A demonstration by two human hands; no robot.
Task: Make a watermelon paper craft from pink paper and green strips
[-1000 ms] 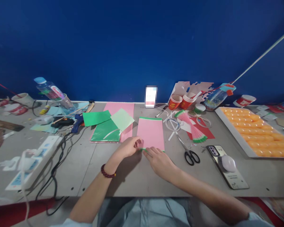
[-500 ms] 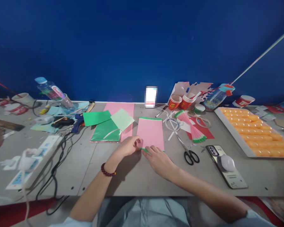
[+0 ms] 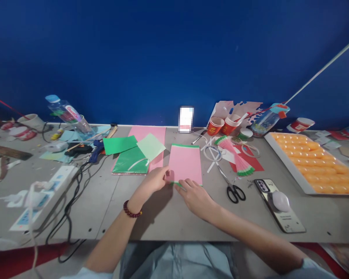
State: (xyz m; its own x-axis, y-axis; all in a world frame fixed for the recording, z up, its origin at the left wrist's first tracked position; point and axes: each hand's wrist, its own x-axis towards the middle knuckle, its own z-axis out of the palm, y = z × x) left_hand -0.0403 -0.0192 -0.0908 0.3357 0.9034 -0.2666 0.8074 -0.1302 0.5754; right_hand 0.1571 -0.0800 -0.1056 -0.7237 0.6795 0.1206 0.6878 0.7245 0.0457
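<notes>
A pink paper sheet (image 3: 185, 162) with green strips along its far and near edges lies on the grey table (image 3: 163, 217). My left hand (image 3: 154, 181), with a bead bracelet on the wrist, pinches the sheet's near left corner. My right hand (image 3: 195, 197) rests with its fingers pressed on the near green edge, close to the left hand. Both hands are closed on that edge.
Green and pink sheets (image 3: 130, 159) lie to the left, scissors (image 3: 234, 192) and a phone (image 3: 276, 201) to the right. A pleated pink fan (image 3: 237, 159), red cups (image 3: 221, 124), a tray of orange pieces (image 3: 317, 162), a power strip (image 3: 43, 197) with cables and bottles also stand about.
The hands hold almost the same pose on the near edge; my left fingers have shifted slightly. The view has moved a little to the right.
</notes>
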